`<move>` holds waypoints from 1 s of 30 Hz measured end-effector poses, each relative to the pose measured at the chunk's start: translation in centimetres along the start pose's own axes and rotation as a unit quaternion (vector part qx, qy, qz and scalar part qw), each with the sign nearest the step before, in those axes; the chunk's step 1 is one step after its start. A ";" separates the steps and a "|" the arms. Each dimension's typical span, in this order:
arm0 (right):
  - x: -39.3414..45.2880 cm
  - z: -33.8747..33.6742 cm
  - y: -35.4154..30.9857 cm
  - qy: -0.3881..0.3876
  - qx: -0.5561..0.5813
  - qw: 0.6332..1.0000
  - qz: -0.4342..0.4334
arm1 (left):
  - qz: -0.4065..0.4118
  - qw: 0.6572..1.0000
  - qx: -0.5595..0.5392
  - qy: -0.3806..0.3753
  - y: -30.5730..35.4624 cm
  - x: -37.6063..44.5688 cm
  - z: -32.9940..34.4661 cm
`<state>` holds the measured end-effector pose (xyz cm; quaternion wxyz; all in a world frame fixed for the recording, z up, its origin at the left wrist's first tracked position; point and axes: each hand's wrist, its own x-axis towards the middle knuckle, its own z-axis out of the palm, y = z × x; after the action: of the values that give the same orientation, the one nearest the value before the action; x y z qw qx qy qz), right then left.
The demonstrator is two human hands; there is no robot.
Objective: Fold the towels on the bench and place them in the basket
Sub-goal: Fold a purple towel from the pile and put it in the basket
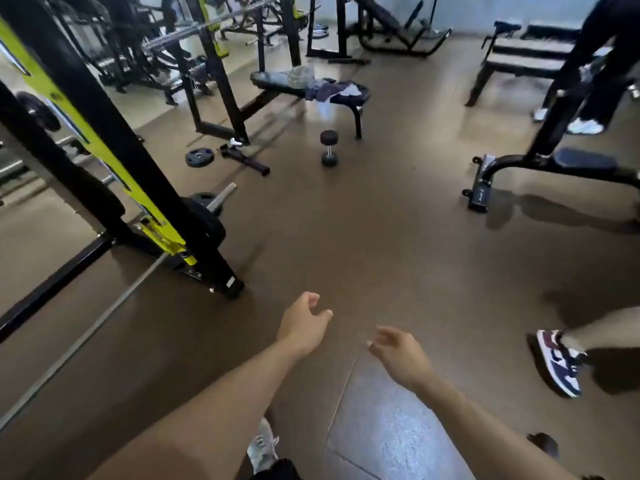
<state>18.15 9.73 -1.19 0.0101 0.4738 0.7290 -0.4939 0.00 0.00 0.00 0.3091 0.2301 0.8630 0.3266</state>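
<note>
A black padded bench [270, 83] stands far ahead, upper middle of the head view. Crumpled towels [332, 90] in grey, dark and white lie heaped on its near end, one hanging over the edge. A pale mesh thing that may be the basket [300, 77] sits on the bench behind them; blur keeps me from being sure. My left hand [303, 327] and my right hand [398, 351] reach forward low in the view, well short of the bench. Both are empty with fingers loosely spread.
A black dumbbell [329, 148] stands on end on the brown floor before the bench. A yellow-black rack [138, 174] with a loaded barbell fills the left. A weight plate [200, 157] lies on the floor. Another bench [554, 168] and people's legs [588, 81] and a sneaker [559, 362] are on the right.
</note>
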 end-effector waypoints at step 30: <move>54.6 -8.9 -21.2 -0.027 0.073 0.987 0.144 | -0.010 0.998 0.040 -0.051 12.9 58.1 -9.1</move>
<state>-22.72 52.09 -7.91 0.0661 0.5594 0.6146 -0.5523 -44.59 39.77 -7.70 0.3465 0.2494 0.8608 0.2769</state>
